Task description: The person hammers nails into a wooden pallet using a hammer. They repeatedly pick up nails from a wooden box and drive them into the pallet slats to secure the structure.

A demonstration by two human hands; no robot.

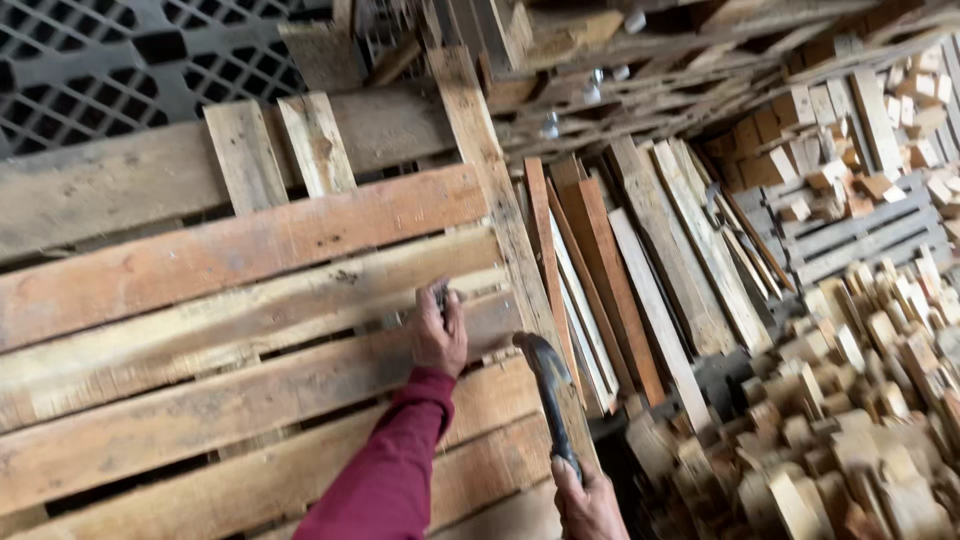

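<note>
A wooden pallet (pixel 230 300) of worn slats fills the left half of the head view. My left hand (pixel 440 335), in a dark red sleeve, rests on a slat near the pallet's right side and pinches a small dark object that I cannot make out. My right hand (pixel 588 500) at the bottom edge grips the handle of a dark hammer (pixel 547 385). The hammer's head points up toward the pallet's right edge board, just right of my left hand.
A black plastic grid pallet (pixel 110 70) lies at the top left. Loose planks (pixel 640 280) lean to the right of the pallet. Heaps of small wood blocks (pixel 860 420) fill the right side, and more stacked timber (pixel 700 60) lies along the top.
</note>
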